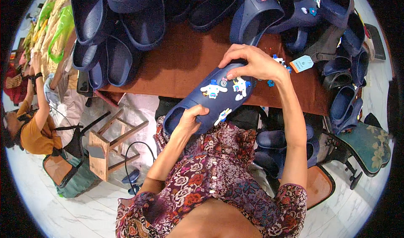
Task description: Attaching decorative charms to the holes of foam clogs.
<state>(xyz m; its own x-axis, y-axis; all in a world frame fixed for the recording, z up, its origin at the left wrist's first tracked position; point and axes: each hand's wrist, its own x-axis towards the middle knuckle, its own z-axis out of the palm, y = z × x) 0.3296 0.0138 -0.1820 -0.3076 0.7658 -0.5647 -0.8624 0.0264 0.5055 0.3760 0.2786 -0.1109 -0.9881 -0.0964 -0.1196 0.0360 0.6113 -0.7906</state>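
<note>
A navy clog (195, 97) is tilted in front of me at the table's near edge, its opening toward the lower left. White-and-blue cartoon charms (213, 89) and a small swirl charm (224, 82) sit on its upper. My left hand (190, 119) grips the clog beside its opening, thumb across the upper. With my right hand (256, 63) I hold the toe end, fingers curled over the edge and thumb by a charm; the fingertips' far side is hidden. Loose small charms (270, 83) lie on the table just beyond my right wrist.
Many navy clogs (136, 23) crowd the back and sides of the brown cloth-covered table (185, 57). A blue paper tag (302, 64) lies at right. Near the left stand a wooden stool (115, 143) and another person in an orange-brown top (40, 130). A green flowered chair (366, 147) is at right.
</note>
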